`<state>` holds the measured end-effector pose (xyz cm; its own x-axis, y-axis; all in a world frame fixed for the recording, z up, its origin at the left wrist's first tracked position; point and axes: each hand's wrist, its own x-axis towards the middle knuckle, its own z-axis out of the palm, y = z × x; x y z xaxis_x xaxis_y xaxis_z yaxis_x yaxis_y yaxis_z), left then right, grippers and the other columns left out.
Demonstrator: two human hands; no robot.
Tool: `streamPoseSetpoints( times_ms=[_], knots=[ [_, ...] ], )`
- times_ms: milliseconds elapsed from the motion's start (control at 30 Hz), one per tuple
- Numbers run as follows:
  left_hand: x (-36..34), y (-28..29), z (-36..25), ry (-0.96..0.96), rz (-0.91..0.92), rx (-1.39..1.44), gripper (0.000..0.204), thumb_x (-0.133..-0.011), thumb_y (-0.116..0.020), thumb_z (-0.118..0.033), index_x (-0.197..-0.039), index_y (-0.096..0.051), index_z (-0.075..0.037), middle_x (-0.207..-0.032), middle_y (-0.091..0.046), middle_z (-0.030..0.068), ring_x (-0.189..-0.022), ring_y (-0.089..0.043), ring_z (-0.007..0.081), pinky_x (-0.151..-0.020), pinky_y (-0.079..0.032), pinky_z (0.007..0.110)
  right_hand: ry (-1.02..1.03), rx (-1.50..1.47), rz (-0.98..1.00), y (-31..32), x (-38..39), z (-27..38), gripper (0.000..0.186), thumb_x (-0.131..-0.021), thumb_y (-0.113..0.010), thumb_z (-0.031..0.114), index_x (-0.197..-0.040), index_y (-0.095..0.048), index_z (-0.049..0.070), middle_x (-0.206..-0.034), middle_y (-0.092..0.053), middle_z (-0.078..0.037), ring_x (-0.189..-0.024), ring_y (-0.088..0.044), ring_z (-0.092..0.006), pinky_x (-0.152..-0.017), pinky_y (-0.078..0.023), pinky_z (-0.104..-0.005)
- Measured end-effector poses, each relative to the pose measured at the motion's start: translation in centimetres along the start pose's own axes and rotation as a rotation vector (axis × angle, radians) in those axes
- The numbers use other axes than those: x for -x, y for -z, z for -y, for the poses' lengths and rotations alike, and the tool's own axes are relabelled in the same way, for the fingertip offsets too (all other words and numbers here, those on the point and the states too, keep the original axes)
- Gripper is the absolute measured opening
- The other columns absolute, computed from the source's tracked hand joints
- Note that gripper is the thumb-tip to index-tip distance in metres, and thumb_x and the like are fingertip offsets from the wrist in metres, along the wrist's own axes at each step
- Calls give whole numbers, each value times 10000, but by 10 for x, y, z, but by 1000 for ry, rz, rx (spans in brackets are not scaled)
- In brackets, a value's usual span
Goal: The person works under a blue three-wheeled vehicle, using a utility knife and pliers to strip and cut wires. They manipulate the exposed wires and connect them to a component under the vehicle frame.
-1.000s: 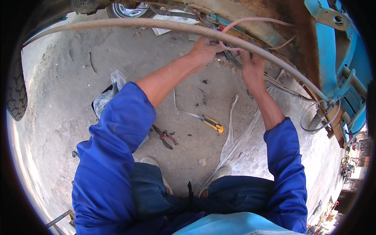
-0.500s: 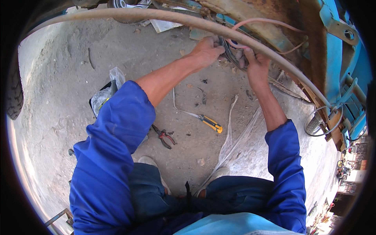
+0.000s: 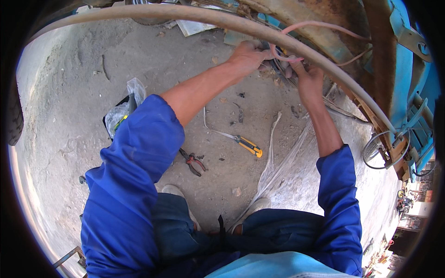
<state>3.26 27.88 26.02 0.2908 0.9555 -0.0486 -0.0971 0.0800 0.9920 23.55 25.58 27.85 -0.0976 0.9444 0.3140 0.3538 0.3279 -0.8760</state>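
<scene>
Both my arms, in rolled-up blue sleeves, reach up under a rusty, blue-painted vehicle body (image 3: 403,60). My left hand (image 3: 248,56) grips a dark bundle of wires (image 3: 278,65) just below a thick beige hose (image 3: 222,21) that arcs across the top. My right hand (image 3: 308,76) holds the same bundle from the right, beside a thin pink wire loop (image 3: 296,58). How the fingers close on the wires is partly hidden by the hose.
On the sandy ground lie a yellow-handled utility knife (image 3: 245,144), red-handled pliers (image 3: 194,162), a clear plastic bag with tools (image 3: 123,109) and a crumpled plastic sheet (image 3: 282,167). A black tyre (image 3: 16,116) is at the left edge. Loose cables (image 3: 380,148) hang at the right.
Both hands have stayed on the wire bundle; my right hand has shifted slightly along it. The view has tilted a little, bringing the hose and hands closer.
</scene>
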Motion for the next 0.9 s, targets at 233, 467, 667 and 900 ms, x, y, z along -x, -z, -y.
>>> streamPoseSetpoints(
  times_ms=[233, 467, 667, 900],
  knots=[
    [-2, -7, 5, -73, 14, 127, 157, -991, -621, -65, -1124, -646, 15, -1010, -678, 69, -853, -626, 142, -719, -515, 294, 209, 90, -52, -4, 9, -9, 229, -944, -701, 124, -1150, -661, 32, -1021, -725, -74, -894, -643, -133, -815, -529, -297],
    [-4, -6, 8, -106, 24, 81, 214, -990, -597, -35, -1202, -586, -10, -1038, -643, 67, -897, -625, 156, -747, -523, 317, 316, 223, -123, -13, 6, -7, 301, -928, -726, 165, -1184, -644, 28, -987, -736, -94, -906, -659, -166, -859, -524, -320],
    [-9, -7, 16, -133, 25, 100, 218, -986, -608, -50, -1200, -590, -9, -1037, -644, 73, -907, -632, 162, -758, -537, 323, 393, 493, -240, -21, 0, -22, 407, -899, -717, 127, -1285, -618, 48, -1120, -720, -189, -1048, -686, -291, -953, -514, -390],
    [-3, 0, 13, -87, 42, 53, 203, -995, -621, -84, -1127, -621, 70, -1057, -682, 117, -914, -676, 183, -818, -564, 322, 294, 360, -127, -14, 3, -31, 440, -876, -767, 88, -1275, -604, -2, -1176, -687, -119, -1067, -652, -199, -935, -515, -339]
  ],
)
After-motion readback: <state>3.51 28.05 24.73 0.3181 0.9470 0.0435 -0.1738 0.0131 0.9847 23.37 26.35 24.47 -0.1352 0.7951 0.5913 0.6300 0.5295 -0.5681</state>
